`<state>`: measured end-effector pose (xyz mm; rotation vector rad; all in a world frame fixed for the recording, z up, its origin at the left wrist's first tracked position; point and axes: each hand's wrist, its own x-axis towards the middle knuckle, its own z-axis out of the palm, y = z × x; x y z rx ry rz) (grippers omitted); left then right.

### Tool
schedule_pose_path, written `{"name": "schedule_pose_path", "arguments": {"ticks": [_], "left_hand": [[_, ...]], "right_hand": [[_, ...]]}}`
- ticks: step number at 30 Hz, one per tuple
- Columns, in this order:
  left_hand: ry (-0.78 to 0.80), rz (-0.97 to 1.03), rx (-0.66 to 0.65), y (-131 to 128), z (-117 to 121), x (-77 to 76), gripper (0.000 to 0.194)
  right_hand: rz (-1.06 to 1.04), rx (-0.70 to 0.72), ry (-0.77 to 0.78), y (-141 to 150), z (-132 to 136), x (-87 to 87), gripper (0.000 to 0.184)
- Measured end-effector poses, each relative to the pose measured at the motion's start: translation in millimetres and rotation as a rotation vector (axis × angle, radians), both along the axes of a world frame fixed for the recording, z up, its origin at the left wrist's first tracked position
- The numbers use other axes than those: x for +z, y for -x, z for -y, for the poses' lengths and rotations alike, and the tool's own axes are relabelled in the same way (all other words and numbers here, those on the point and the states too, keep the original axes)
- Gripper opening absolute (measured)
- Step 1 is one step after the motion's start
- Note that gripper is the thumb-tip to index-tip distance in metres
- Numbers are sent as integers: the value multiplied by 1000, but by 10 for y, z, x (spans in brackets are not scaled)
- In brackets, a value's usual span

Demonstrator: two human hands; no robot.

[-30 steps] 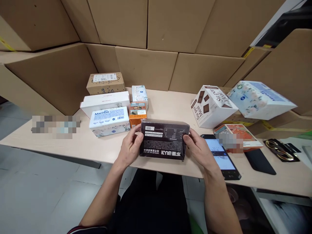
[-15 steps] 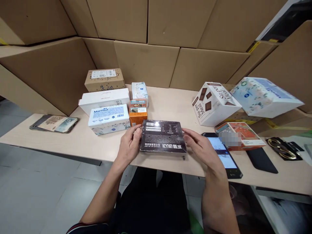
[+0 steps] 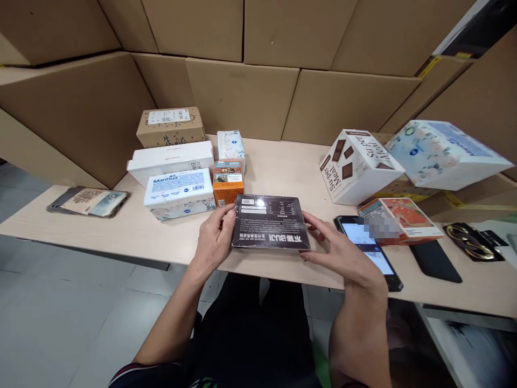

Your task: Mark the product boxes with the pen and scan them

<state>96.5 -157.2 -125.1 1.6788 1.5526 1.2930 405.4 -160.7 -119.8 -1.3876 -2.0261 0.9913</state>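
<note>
A dark, shrink-wrapped chocolate crisp box point(image 3: 269, 222) lies with its printed side up in front of me, its lettering upside down to me. My left hand point(image 3: 216, 233) grips its left edge, thumb along the side. At the right edge is my right hand point(image 3: 333, 245), its fingers against the side and its thumb by the near right corner. The undersides of the fingers are hidden. Just beyond the box's left corner stands an orange box point(image 3: 228, 183). Beside that is a white Manhua tissue pack point(image 3: 180, 194).
A long white box point(image 3: 169, 156), a brown parcel point(image 3: 172, 126) and another tissue pack point(image 3: 230, 146) stand behind. Banknotes point(image 3: 91, 201) lie at left. To the right are a phone point(image 3: 383, 265), a Super Meal box point(image 3: 355, 175) and an orange-white box point(image 3: 420, 218). Cardboard boxes point(image 3: 242, 99) wall the back.
My right thumb has moved off the box's right side to its near corner, opening away from the fingers. My left hand keeps its grip. The view has shifted slightly.
</note>
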Motion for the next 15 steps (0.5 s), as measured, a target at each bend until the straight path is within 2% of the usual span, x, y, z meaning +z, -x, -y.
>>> {"name": "schedule_pose_path", "arguments": {"ticks": [5, 10, 15], "left_hand": [[12, -13, 21, -16, 7, 17, 48], [0, -25, 17, -17, -10, 2, 47], [-3, -25, 7, -10, -27, -23, 47]], "right_hand": [[-18, -9, 21, -14, -6, -38, 83], [-25, 47, -10, -76, -5, -107, 78], [91, -23, -59, 53, -52, -44, 46]]}}
